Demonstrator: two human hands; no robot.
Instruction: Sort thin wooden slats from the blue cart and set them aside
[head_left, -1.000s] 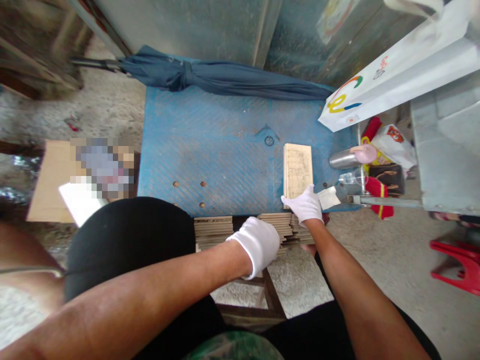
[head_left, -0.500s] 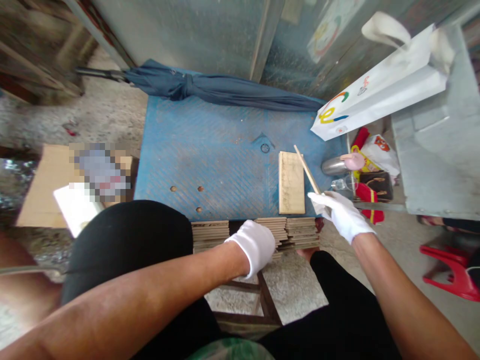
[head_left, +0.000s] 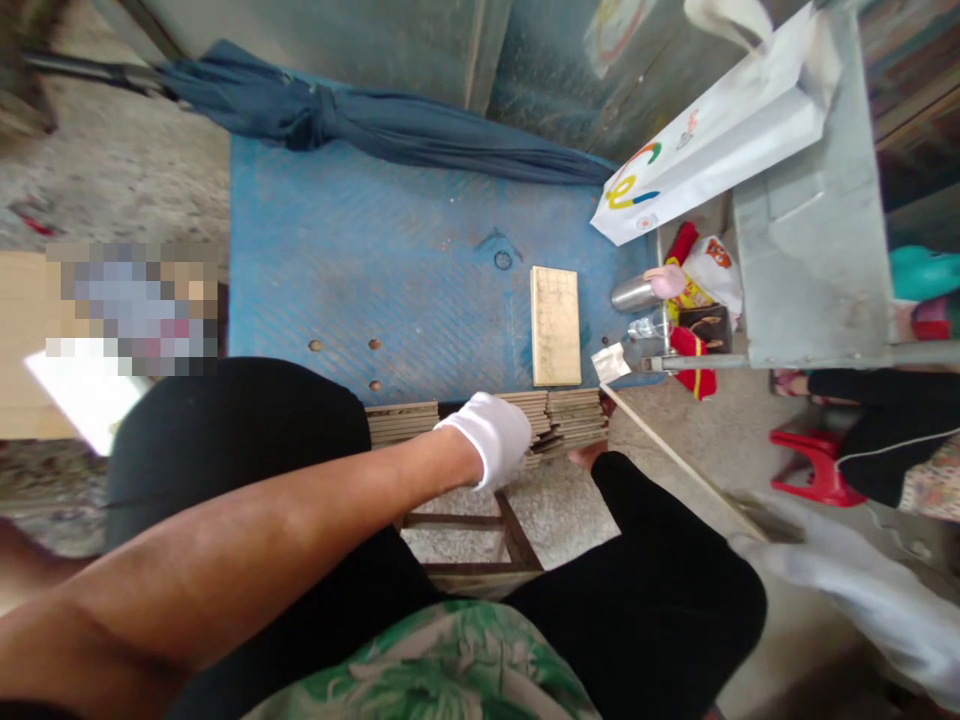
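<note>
My left hand, in a white glove, rests with curled fingers on the near edge of low stacks of thin wooden boards in front of my knees. My right hand, also gloved and smeared by motion, is far out at the lower right. It grips one thin wooden board, seen edge-on and slanting from the stacks towards the hand. A separate small pile of boards lies flat on the blue metal platform, just beyond the stacks.
A folded dark blue umbrella lies along the platform's far edge. A white paper bag, a metal flask and small bags stand at the right. Another person's legs and a red stool are further right. Cardboard lies left.
My right hand lifted one thin board off the pile on the platform and swung it out to the lower right. My left hand stayed on the stacks. My view has turned to the right.
</note>
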